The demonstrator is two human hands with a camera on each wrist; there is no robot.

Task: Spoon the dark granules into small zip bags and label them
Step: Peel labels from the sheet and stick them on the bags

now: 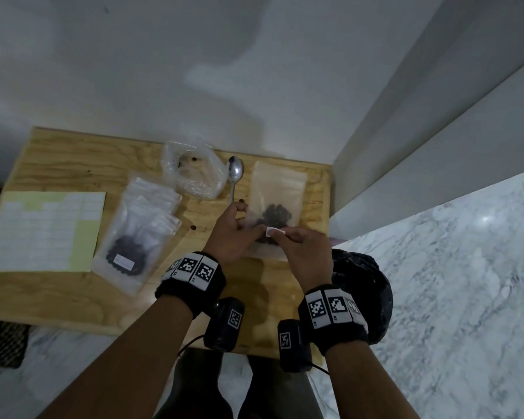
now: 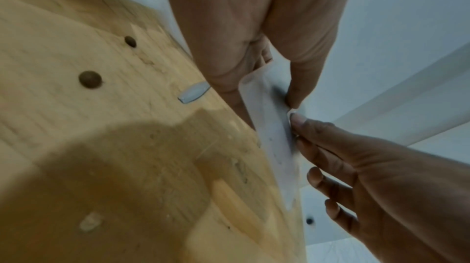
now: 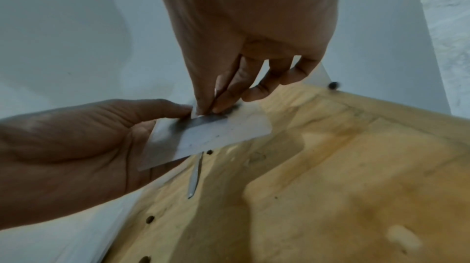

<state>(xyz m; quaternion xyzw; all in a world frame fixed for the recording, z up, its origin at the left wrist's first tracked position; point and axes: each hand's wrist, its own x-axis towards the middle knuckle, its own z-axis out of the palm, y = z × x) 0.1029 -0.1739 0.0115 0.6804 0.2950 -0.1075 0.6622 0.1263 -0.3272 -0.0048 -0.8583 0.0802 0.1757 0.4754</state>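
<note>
A small clear zip bag (image 1: 280,189) with dark granules (image 1: 276,214) in its lower part is held just above the wooden table (image 1: 73,152). My left hand (image 1: 239,225) grips the bag's left edge between thumb and fingers. My right hand (image 1: 288,237) pinches a small white label (image 1: 275,230) against the bag's front, over the granules. The wrist views show the bag (image 3: 216,134) edge-on (image 2: 272,126) between both hands. The spoon (image 1: 235,173) lies on the table behind my left hand.
A label sheet (image 1: 43,231) lies at the table's left. Beside it sits a pile of zip bags (image 1: 139,225), with a filled, labelled one on top. A crumpled clear bag (image 1: 191,170) lies at the back. A black bag (image 1: 363,285) hangs off the right edge.
</note>
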